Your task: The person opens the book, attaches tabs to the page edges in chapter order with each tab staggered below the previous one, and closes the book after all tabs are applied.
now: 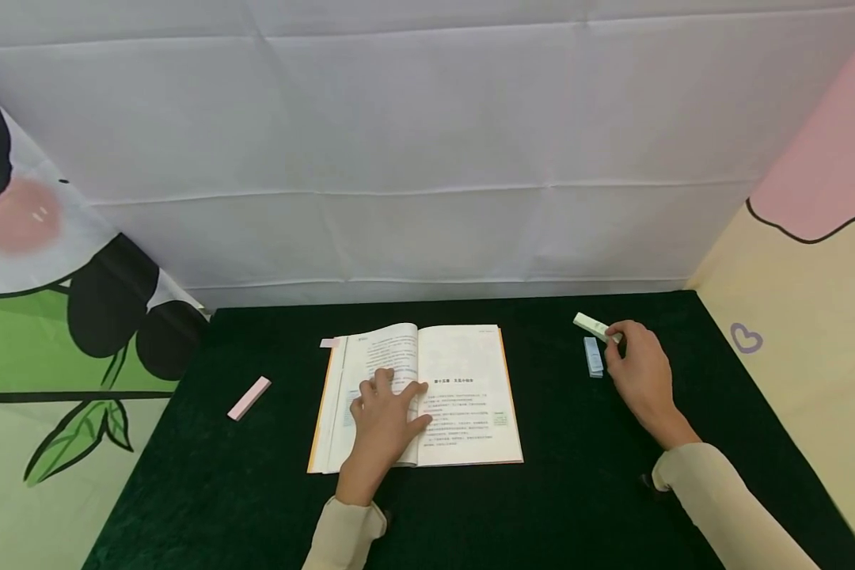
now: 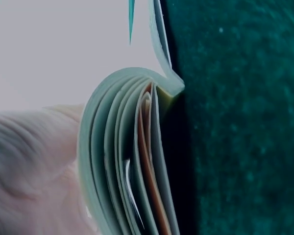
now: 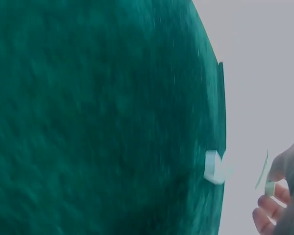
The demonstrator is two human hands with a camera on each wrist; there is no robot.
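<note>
An open book (image 1: 463,412) lies on the dark green tabletop, and my left hand (image 1: 381,419) rests across its left page and gutter with fingers spread. In the left wrist view, the curved page edges (image 2: 122,147) show beside part of that hand. At the right, my right hand (image 1: 637,368) pinches one end of a pale green sticky-note pad (image 1: 590,324) between thumb and fingers. In the right wrist view, that hand (image 3: 284,196) holds the pad's end (image 3: 270,189). A light blue sticky-note pad (image 1: 593,358) lies just below the green one.
A pink sticky-note pad (image 1: 249,398) lies left of the book. One pink tab (image 1: 327,343) sticks out at the book's upper left, and a small green tab (image 1: 499,418) sits on the right page. White cloth (image 1: 427,158) hangs behind the table.
</note>
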